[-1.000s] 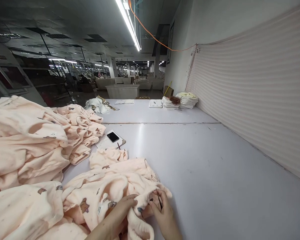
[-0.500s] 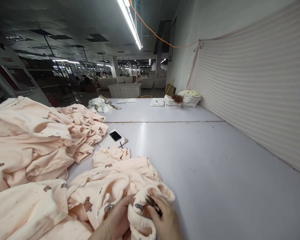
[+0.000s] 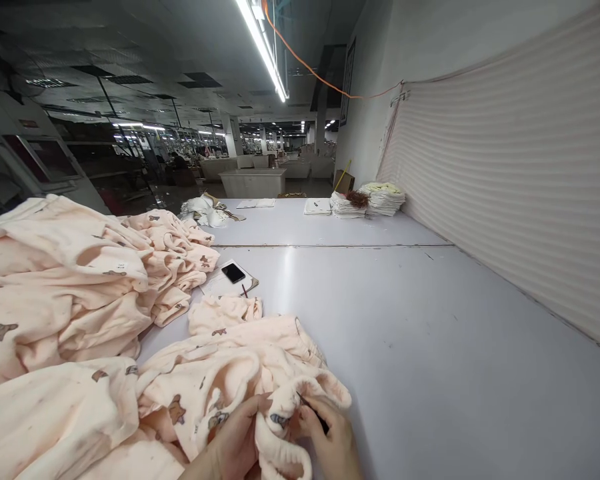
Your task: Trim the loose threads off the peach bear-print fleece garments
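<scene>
- Pinching bunched peach printed garment point(image 3: 283, 399) with left hand point(image 3: 239, 432), over tabletop point(image 3: 430, 373).
- Gripping dark thread snips point(image 3: 323, 424) in right hand point(image 3: 336, 441), aimed at gathered edge.
- Probably trimming; calls for holding cloth steady, snipping clear of fabric.

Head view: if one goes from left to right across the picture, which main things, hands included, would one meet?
Peach fabric heap, left hand, right hand, striped hanging sheet.
</scene>
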`<move>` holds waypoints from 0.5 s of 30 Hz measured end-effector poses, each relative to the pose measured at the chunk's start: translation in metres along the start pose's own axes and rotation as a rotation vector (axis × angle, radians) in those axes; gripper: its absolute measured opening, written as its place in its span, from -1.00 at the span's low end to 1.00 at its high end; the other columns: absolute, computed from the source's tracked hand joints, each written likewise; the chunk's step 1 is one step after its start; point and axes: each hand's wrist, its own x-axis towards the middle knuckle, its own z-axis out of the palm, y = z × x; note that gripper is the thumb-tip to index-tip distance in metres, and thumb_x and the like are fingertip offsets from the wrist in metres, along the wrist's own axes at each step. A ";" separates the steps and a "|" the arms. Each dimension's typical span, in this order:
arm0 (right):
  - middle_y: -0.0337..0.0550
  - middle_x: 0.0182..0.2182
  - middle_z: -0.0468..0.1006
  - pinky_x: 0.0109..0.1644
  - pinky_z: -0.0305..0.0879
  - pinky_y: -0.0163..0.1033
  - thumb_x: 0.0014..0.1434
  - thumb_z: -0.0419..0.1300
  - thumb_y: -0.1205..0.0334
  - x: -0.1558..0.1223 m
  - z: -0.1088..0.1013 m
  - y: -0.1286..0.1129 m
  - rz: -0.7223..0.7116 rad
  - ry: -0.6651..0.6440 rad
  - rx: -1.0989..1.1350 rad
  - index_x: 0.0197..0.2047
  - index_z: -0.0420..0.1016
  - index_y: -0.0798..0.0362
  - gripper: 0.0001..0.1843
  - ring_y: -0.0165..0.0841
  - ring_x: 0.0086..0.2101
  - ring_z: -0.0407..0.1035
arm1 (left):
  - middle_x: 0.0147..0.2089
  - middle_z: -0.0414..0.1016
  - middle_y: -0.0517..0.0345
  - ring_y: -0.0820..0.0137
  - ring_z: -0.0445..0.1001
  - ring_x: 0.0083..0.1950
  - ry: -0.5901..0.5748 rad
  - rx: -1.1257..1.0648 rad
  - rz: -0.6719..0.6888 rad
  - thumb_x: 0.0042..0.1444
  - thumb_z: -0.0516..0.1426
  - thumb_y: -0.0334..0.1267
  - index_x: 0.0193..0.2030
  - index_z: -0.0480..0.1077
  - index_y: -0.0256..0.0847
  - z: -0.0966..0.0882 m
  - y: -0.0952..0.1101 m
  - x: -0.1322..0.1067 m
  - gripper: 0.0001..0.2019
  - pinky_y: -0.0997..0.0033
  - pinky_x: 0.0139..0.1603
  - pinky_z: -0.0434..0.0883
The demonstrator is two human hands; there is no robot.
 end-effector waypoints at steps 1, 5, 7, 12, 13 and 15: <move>-0.13 -0.10 0.62 0.06 0.39 -0.20 0.19 0.14 0.15 0.000 -0.001 0.002 -0.007 -0.002 0.010 -0.13 0.60 -0.04 -0.75 -0.22 -0.06 0.48 | -0.34 0.56 0.00 0.19 0.53 -0.25 0.014 0.047 0.013 0.06 0.05 -0.24 -0.09 0.38 -0.34 0.001 0.000 -0.002 -0.70 0.33 -0.22 0.35; -0.09 -0.08 0.60 0.01 0.42 -0.23 0.16 0.17 0.10 -0.002 -0.005 0.007 -0.058 0.113 -0.015 -0.06 0.53 -0.02 -0.70 -0.21 -0.06 0.47 | -0.41 0.44 0.14 0.23 0.41 -0.26 0.211 0.534 0.269 -0.10 0.19 -0.30 -0.35 0.41 -0.21 0.005 0.004 -0.012 -0.87 0.38 -0.25 0.27; -0.07 -0.06 0.58 -0.03 0.44 -0.25 0.16 0.17 0.09 -0.002 -0.007 0.004 -0.062 0.151 -0.035 0.00 0.48 -0.02 -0.65 -0.22 -0.07 0.48 | -0.39 0.39 0.19 0.26 0.33 -0.24 0.364 0.784 0.479 -0.15 0.20 -0.35 -0.42 0.36 -0.16 0.005 0.004 -0.016 -0.89 0.39 -0.19 0.22; -0.11 -0.12 0.58 -0.01 0.41 -0.24 0.21 0.11 0.20 -0.003 -0.006 -0.013 -0.175 0.013 -0.011 -0.10 0.53 -0.05 -0.76 -0.25 -0.08 0.46 | -0.47 0.25 0.33 0.40 0.22 -0.41 0.453 0.743 0.666 -0.02 0.05 -0.34 -0.41 0.17 -0.11 0.000 -0.003 -0.019 -0.91 0.47 -0.37 0.17; -0.11 -0.13 0.57 -0.02 0.41 -0.24 0.21 0.11 0.22 -0.003 -0.004 -0.016 -0.198 -0.007 -0.030 -0.07 0.53 -0.05 -0.75 -0.26 -0.09 0.46 | -0.48 0.21 0.35 0.44 0.19 -0.44 0.402 0.618 0.646 -0.04 0.06 -0.36 -0.42 0.13 -0.11 -0.001 -0.005 -0.018 -0.88 0.51 -0.42 0.15; -0.11 -0.18 0.57 -0.06 0.42 -0.23 0.20 0.12 0.25 -0.003 0.001 -0.020 -0.236 -0.033 -0.082 -0.03 0.51 -0.06 -0.72 -0.26 -0.13 0.47 | -0.51 0.17 0.39 0.50 0.12 -0.49 0.297 0.393 0.596 -0.09 0.08 -0.38 -0.42 0.10 -0.11 -0.001 -0.008 -0.017 -0.82 0.57 -0.47 0.11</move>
